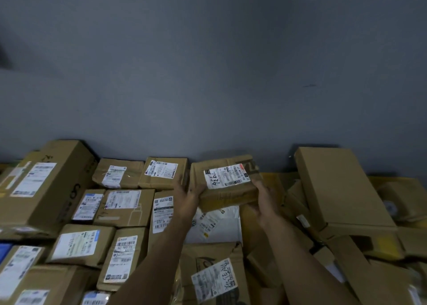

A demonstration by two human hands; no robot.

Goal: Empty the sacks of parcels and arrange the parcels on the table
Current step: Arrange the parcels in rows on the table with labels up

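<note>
Reaching forearms (159, 258) over neat rows of boxes (83, 244), gripping one labelled box (227, 184), left hand (187, 196) and right hand (263, 197) curled round its ends; jumbled pile (342, 189) awaiting arranging.

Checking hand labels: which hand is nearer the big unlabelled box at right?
Right. The right hand grips the held box at its right end, toward the unlabelled box; the left hand holds its far end.

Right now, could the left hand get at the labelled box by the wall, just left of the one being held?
Probably yes: the wall box lies uncovered right beside the left hand, though that hand must first let go of the held box.
</note>
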